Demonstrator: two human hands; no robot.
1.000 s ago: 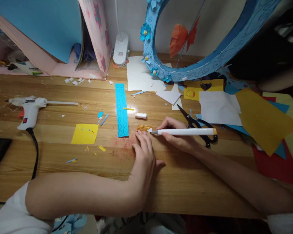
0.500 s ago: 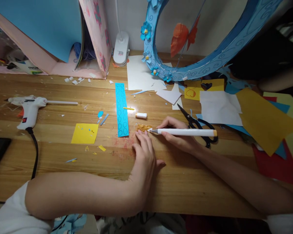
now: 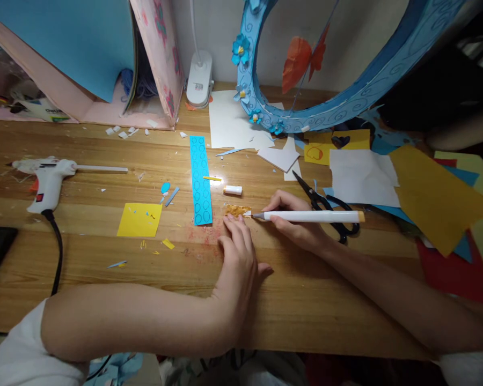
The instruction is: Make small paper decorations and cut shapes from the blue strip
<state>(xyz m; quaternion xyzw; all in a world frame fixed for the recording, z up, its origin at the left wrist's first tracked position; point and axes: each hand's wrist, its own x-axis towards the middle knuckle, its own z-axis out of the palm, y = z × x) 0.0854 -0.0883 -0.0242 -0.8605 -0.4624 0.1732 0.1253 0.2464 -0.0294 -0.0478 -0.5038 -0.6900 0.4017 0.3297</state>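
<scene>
A white marker (image 3: 314,216) lies in the grip of my right hand (image 3: 292,217), its grey tip pointing left at the white end of a small brown-coloured paper strip (image 3: 238,210). The fingertips of my left hand (image 3: 239,252) rest on the lower edge of that strip, fingers stretched out and thumb apart. Just above the strip lies the white marker cap (image 3: 232,190). To the left is a blue paper strip (image 3: 201,187) with drawn circles, a thin yellow sliver (image 3: 212,178) across its right edge.
Black scissors (image 3: 317,201) lie beyond my right hand. A glue gun (image 3: 50,182) and yellow paper (image 3: 139,220) are at left. Coloured paper sheets (image 3: 426,198) pile up at right. A blue ring frame (image 3: 247,69) and a white clip lamp (image 3: 199,80) stand at the back.
My right hand has shifted the marker slightly right, its tip now at the right end of the strip. My left hand has stayed in place.
</scene>
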